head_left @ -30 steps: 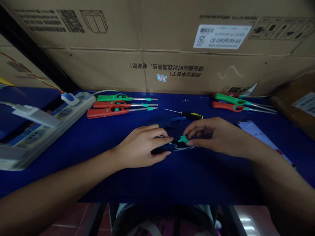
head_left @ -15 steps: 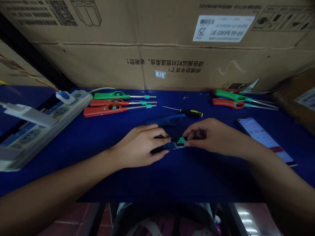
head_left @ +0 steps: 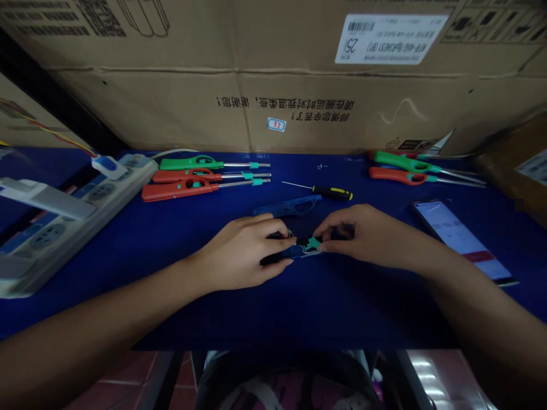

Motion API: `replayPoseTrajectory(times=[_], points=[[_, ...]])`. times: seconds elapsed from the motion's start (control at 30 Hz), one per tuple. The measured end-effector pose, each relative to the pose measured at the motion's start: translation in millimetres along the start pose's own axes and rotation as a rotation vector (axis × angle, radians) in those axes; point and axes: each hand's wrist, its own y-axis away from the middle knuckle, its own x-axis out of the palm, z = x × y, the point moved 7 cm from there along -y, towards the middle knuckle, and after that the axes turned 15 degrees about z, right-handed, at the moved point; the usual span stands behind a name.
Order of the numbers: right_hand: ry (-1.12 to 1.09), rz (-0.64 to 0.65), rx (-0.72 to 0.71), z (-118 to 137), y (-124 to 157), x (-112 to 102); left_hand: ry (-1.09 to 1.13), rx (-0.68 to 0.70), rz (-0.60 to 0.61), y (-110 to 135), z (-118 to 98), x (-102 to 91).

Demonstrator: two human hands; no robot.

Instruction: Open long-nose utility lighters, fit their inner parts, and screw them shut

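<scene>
On the blue tabletop lies an opened blue lighter body, with thin white wires and dark inner parts showing. My left hand is closed around its left end and hides much of it. A small green trigger piece sits in the body's middle. My right hand pinches this piece between thumb and fingers; the fingertips partly cover it. Just beyond the hands rests the loose blue half shell of the lighter. A black and yellow screwdriver lies behind that, its thin shaft pointing left.
Several long-necked lighters lie at the back: a green one and red ones on the left, more on the right. Tiny screws lie near the cardboard box. A power strip flanks the left, a phone the right.
My right hand has shifted slightly left with the green trigger piece, closer to my left hand. The left hand keeps its hold. The view has tilted a little.
</scene>
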Motion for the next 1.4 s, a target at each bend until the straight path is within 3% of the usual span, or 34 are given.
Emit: replayPoseTrajectory(times=[0.43, 0.8, 1.4], points=[[0.408, 0.018, -0.229, 14, 7, 5, 0.008, -0.013, -0.004, 0, 0, 0.8], [0.457, 0.056, -0.171, 15, 10, 10, 0.034, -0.022, -0.019, 0, 1, -0.2], [0.551, 0.034, -0.202, 21, 10, 13, 0.063, -0.013, -0.008, 0, 1, 1.3]])
